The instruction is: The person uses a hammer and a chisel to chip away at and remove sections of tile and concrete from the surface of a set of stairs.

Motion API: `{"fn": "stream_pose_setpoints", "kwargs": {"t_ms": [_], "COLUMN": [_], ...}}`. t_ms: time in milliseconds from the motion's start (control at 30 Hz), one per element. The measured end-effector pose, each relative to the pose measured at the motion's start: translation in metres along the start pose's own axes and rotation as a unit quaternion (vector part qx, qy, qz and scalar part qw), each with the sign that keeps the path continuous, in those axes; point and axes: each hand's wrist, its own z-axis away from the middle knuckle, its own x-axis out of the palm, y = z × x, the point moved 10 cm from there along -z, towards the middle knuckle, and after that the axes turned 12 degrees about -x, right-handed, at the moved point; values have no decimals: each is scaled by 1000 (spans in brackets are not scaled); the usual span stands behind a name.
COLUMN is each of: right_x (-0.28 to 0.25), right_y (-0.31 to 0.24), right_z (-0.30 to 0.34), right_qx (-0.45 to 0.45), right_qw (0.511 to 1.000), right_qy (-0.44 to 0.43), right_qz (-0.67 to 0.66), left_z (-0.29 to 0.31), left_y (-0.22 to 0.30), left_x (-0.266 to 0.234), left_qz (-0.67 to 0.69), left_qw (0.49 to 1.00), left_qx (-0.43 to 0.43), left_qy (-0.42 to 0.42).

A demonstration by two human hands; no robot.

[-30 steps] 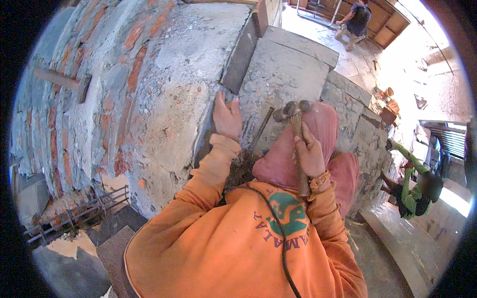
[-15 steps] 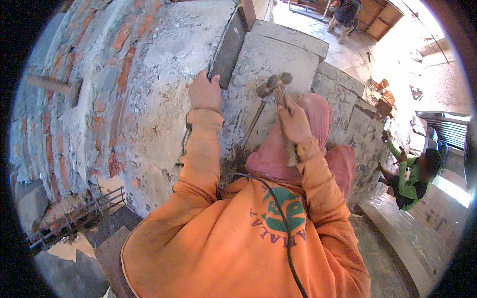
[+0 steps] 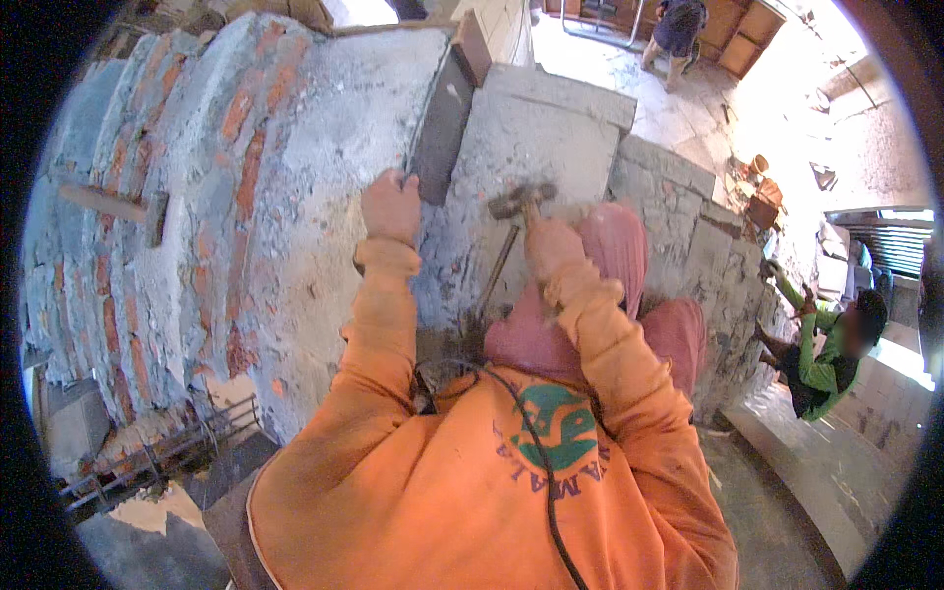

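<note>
My right hand [image 3: 553, 248] is closed around the handle of a hammer [image 3: 519, 200], its metal head up and held over the pale step. Closed fingers of my left hand [image 3: 391, 206] rest at the near end of a dark upright slab [image 3: 440, 133], by the edge of the rough cement step. What they pinch, if anything, is hidden. A thin rod [image 3: 500, 261] lies between my hands, beside my knee. Left of my left arm, a second hammer [image 3: 113, 205] with a wooden handle lies on the rough brick steps.
Rough brick-and-cement steps [image 3: 236, 167] spread to the left, with exposed steel bars [image 3: 162, 447] below them. A dark cable [image 3: 551, 492] runs over my orange sweatshirt. At the right sits a person in green [image 3: 821, 349]; another person [image 3: 678, 29] is at the far top.
My right hand and the hammer have shifted left and down, and the hammer head has turned. My left hand has moved slightly left and lower, with its fingers more curled.
</note>
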Motion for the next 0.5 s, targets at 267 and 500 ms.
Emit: {"fn": "stream_pose_setpoints", "kwargs": {"t_ms": [267, 500], "right_x": [13, 33], "right_y": [-5, -69], "right_z": [-20, -58], "right_qx": [-11, -66], "right_qw": [1000, 952], "right_qy": [-6, 81], "right_qz": [16, -287], "left_z": [-6, 11], "left_y": [14, -1], "left_x": [-10, 1], "left_qz": [-5, 68], "left_qw": [996, 996], "left_qx": [55, 55], "left_qy": [76, 18]}}
